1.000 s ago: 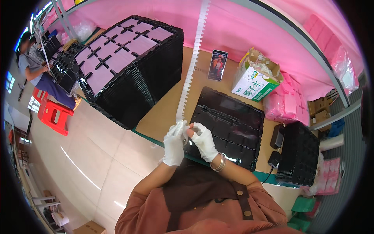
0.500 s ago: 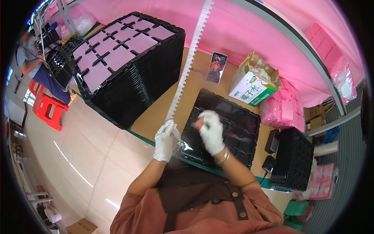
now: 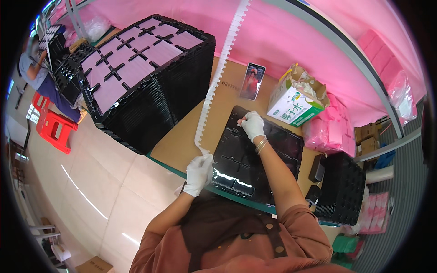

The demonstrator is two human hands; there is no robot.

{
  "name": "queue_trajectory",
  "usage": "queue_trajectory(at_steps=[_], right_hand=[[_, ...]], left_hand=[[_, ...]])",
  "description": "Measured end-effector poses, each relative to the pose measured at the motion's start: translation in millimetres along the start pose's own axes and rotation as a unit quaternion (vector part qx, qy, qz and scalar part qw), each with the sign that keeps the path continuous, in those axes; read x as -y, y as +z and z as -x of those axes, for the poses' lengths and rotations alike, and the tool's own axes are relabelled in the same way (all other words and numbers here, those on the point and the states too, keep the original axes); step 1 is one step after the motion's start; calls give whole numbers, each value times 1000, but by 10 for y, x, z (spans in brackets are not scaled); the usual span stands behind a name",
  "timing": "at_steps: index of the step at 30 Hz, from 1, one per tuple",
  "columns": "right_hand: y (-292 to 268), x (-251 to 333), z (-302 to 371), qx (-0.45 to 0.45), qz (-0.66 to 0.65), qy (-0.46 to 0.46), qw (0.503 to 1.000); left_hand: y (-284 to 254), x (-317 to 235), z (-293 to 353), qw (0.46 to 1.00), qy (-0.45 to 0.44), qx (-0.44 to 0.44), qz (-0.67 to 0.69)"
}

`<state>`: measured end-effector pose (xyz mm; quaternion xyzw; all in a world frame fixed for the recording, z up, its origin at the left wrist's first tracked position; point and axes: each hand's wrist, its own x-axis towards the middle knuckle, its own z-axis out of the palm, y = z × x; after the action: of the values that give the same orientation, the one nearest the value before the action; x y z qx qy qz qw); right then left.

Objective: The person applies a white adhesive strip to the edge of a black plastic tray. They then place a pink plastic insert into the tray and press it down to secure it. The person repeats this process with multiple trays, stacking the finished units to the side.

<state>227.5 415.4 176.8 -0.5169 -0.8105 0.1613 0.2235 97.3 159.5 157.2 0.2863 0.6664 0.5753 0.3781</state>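
Strip (image 3: 214, 84) stretches forward from the left hand (image 3: 198, 174) (which pinches its near end).

Glossy black plastic tray (image 3: 234, 157) (smooth, light-catching), matt brown cardboard sheet (image 3: 180, 141).

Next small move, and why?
The white-gloved right hand should probably press its bare fingertips onto the rectangular black plastic tray: they're over its far-left part, while the white-gloved left hand pinches the near end of the long white notched strip. Contact isn't clear.
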Motion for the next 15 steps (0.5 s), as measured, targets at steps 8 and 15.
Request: queue_trajectory(at_steps=[8,15], right_hand=[[-152,230,306,-43,-44,16,998],[-131,932,1562,153,-412,85,894]], left_hand=[[-86,-274,-17,955,-149,-31,255],[-18,-37,45,962,-8,-14,271]])
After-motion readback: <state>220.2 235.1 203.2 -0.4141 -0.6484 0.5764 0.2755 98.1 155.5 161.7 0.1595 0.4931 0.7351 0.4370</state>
